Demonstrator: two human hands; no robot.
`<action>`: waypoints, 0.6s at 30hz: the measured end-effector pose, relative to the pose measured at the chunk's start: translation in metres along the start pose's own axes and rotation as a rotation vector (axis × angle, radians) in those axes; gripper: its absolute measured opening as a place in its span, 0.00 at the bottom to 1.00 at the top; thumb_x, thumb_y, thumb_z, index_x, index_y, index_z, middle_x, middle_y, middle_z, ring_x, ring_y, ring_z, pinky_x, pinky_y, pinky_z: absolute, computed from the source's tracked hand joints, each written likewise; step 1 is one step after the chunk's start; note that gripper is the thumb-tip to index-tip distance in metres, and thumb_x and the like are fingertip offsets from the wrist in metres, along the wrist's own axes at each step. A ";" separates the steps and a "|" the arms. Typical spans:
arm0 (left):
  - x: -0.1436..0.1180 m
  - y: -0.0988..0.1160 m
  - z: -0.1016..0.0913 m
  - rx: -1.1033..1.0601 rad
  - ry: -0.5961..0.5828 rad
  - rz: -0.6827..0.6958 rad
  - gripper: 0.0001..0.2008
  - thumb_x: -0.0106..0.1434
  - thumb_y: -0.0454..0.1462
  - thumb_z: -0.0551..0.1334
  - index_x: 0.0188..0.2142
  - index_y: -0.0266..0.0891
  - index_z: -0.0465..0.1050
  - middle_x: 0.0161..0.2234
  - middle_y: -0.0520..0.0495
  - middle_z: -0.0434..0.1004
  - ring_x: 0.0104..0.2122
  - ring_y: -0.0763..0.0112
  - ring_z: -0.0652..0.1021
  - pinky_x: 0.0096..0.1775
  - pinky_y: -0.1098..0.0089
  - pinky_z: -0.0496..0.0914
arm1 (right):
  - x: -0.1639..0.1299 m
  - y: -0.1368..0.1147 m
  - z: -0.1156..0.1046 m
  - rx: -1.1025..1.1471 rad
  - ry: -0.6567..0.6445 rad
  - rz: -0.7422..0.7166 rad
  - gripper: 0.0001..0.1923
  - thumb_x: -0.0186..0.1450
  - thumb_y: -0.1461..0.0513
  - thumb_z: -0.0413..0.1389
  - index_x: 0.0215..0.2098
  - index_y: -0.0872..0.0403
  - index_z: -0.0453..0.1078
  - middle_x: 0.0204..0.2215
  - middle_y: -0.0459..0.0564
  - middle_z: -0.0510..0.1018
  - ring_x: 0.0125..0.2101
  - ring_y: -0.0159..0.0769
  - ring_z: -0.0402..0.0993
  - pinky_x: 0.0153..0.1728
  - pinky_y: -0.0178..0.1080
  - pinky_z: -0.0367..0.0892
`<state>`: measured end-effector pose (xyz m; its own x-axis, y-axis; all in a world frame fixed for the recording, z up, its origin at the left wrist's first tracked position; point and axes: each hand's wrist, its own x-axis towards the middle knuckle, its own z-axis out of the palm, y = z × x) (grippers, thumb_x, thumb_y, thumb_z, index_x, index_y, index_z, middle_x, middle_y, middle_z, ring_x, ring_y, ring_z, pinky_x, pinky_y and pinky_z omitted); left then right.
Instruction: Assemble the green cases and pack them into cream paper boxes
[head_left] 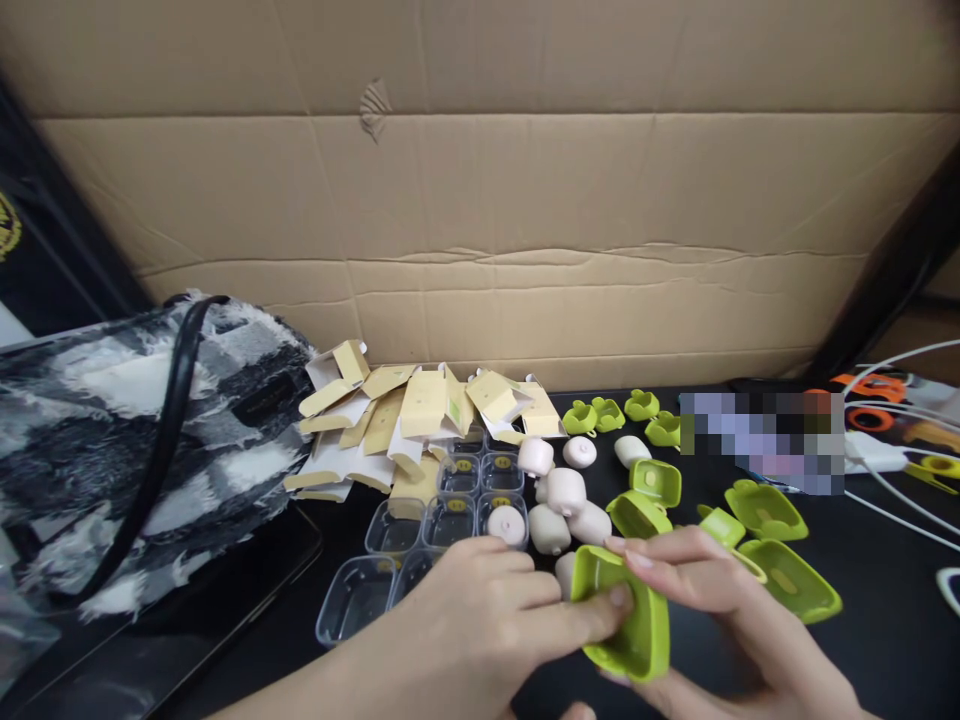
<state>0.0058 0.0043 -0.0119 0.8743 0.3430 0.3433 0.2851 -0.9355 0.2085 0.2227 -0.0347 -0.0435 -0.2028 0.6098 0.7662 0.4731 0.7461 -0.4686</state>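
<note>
Fingers of both hands, left (480,610) and right (720,600), pinch one green case (626,620); most clear trays (420,545), pink parts (566,490) and folded cartons (420,410) lie unassembled.

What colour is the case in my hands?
Lime green; the case shows best in the head view, held between both hands.

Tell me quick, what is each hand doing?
Left hand: closed on the green case, thumb pressing inside it.
Right hand: holding the same green case, fingers over its top edge.
</note>
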 end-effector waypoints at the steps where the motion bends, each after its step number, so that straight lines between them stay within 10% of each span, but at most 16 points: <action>1: 0.000 0.000 -0.003 0.009 -0.034 0.013 0.24 0.64 0.45 0.54 0.57 0.38 0.64 0.36 0.47 0.82 0.30 0.66 0.78 0.33 0.67 0.67 | 0.000 0.000 0.001 0.010 0.000 0.005 0.23 0.57 0.65 0.64 0.50 0.46 0.70 0.37 0.51 0.80 0.37 0.43 0.80 0.36 0.37 0.78; 11: 0.000 -0.009 -0.001 0.030 -0.065 0.026 0.30 0.62 0.31 0.52 0.64 0.44 0.53 0.26 0.53 0.79 0.24 0.69 0.75 0.36 0.68 0.65 | 0.001 0.004 0.000 0.092 -0.051 0.028 0.24 0.60 0.63 0.63 0.52 0.45 0.63 0.40 0.48 0.74 0.41 0.41 0.76 0.41 0.36 0.76; 18: -0.026 -0.001 -0.016 0.076 0.321 -0.046 0.31 0.61 0.33 0.59 0.62 0.55 0.56 0.27 0.55 0.78 0.28 0.65 0.78 0.40 0.63 0.69 | 0.046 0.039 -0.044 -0.240 0.221 -0.026 0.24 0.57 0.64 0.60 0.50 0.46 0.59 0.43 0.52 0.67 0.45 0.46 0.69 0.45 0.45 0.70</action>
<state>-0.0233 -0.0023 -0.0066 0.6950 0.3826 0.6087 0.3605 -0.9180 0.1654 0.2697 0.0102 -0.0069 -0.0395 0.4989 0.8657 0.6640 0.6605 -0.3504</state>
